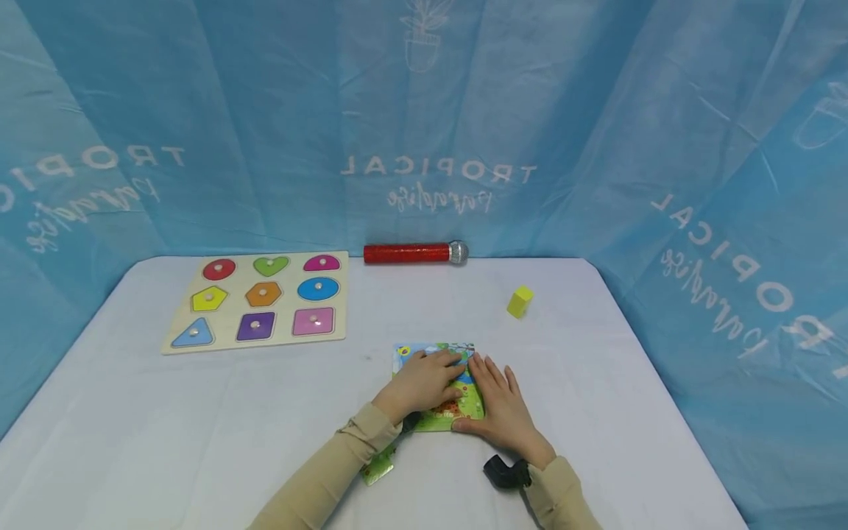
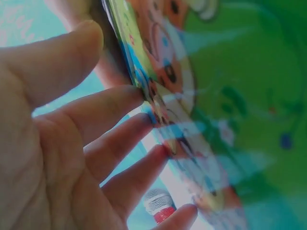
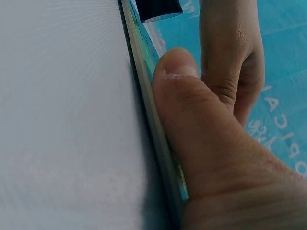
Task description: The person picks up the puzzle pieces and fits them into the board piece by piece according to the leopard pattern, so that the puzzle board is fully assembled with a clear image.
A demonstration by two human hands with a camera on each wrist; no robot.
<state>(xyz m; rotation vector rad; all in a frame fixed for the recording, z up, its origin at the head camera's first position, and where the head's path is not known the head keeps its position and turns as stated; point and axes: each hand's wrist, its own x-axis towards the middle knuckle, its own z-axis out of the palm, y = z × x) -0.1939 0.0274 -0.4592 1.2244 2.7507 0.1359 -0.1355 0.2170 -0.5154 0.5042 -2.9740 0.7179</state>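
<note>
A colourful picture puzzle board (image 1: 472, 406) with a green and blue scene lies on the table in front of me. Across its top lies my left hand (image 1: 427, 379), fingers spread; in the left wrist view the fingertips (image 2: 160, 151) touch the printed surface. My right hand (image 1: 506, 412) lies along the board's right side, its fingers extended and the thumb at the lower edge. In the right wrist view that thumb (image 3: 180, 86) rests against the puzzle's rim. A green printed piece (image 1: 379, 467) sits partly under my left forearm.
At the back left lies a wooden peg board (image 1: 228, 342) with several coloured shapes. A red microphone (image 1: 407, 254) with a silver head is at the table's far edge. A yellow block (image 1: 520, 302) stands at the right. Blue curtains (image 1: 424, 110) surround the white table (image 1: 596, 368).
</note>
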